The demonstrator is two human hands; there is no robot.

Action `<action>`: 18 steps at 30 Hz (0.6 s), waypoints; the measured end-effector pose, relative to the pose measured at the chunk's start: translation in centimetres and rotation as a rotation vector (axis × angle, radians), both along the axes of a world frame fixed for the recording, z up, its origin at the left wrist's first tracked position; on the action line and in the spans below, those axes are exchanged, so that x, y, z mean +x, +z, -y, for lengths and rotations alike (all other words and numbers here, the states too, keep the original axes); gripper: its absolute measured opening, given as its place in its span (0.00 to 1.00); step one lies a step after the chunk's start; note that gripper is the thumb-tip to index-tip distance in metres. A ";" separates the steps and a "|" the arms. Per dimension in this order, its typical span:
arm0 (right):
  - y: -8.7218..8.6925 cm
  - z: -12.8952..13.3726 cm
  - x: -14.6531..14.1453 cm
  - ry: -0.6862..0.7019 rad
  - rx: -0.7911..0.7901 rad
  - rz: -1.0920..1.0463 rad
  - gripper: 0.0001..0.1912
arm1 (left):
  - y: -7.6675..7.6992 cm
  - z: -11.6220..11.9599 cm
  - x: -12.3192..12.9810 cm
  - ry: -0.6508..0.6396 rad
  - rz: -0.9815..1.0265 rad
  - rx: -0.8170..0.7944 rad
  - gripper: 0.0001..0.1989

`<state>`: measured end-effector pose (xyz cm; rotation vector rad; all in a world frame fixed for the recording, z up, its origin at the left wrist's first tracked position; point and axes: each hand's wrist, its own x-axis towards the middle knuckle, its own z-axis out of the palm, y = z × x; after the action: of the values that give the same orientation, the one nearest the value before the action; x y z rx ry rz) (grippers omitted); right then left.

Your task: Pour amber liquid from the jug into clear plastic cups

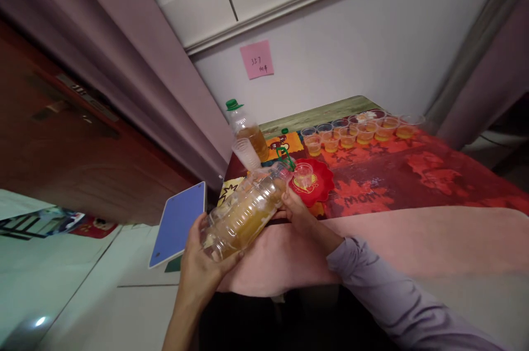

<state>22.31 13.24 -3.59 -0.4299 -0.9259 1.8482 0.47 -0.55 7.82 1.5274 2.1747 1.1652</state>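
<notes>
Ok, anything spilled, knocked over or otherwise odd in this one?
No spill shows. The bottle is tipped nearly flat in both hands, neck over the cup on the red plate. The filled cups stand upright.

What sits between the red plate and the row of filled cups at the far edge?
In the head view, only bare red patterned tablecloth lies between the red plate and the row of cups; nothing stands there.

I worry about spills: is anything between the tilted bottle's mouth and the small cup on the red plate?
Nothing visible. The tilted bottle, held by the left hand and right hand, points its mouth straight at the empty cup on the red plate. Its green cap ring hangs beside the neck, clear of the path.
</notes>
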 end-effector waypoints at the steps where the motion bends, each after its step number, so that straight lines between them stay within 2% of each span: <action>1: 0.1 0.0 0.0 0.002 -0.019 -0.015 0.38 | 0.1 0.0 -0.1 -0.002 -0.032 -0.004 0.64; 12: 0.8 0.1 -0.1 0.044 -0.102 -0.134 0.32 | 1.3 -0.1 0.1 -0.003 -0.162 -0.023 0.66; 18: 0.6 0.0 -0.2 0.076 -0.128 -0.167 0.35 | 1.5 0.0 0.2 -0.007 -0.198 -0.002 0.64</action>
<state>22.08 13.22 -2.94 -0.3161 -0.7231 1.9867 0.68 -0.51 9.31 1.7139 2.2897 1.0492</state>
